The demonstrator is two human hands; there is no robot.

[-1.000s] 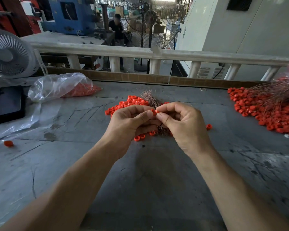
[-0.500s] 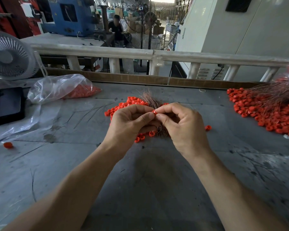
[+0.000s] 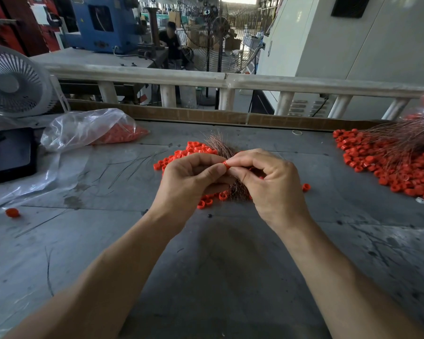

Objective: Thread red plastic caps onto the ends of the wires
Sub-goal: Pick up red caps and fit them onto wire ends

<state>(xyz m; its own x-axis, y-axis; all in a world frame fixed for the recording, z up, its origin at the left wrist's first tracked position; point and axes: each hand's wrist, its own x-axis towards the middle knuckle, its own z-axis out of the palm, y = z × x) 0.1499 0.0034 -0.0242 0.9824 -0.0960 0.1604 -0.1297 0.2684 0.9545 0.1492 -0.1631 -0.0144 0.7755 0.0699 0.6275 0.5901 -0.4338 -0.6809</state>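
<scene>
Red and ring-shaped, a small plastic cap [image 3: 225,164] sits pinched between the fingertips of both hands, the left hand [image 3: 190,181] and right hand [image 3: 267,182] meeting thumb to thumb above the middle of the grey table [image 3: 218,265]. A bundle of thin coppery wires [image 3: 220,148] fans out behind the hands, its lower part hidden between them, over a loose heap of caps [image 3: 181,155]. Compared with a second ago the hands hold nearly the same pose, only the cap looks pressed closer between the fingers. Far right lies a bigger pile of caps [image 3: 389,167] with more wires; far left, a clear bag [image 3: 83,128].
</scene>
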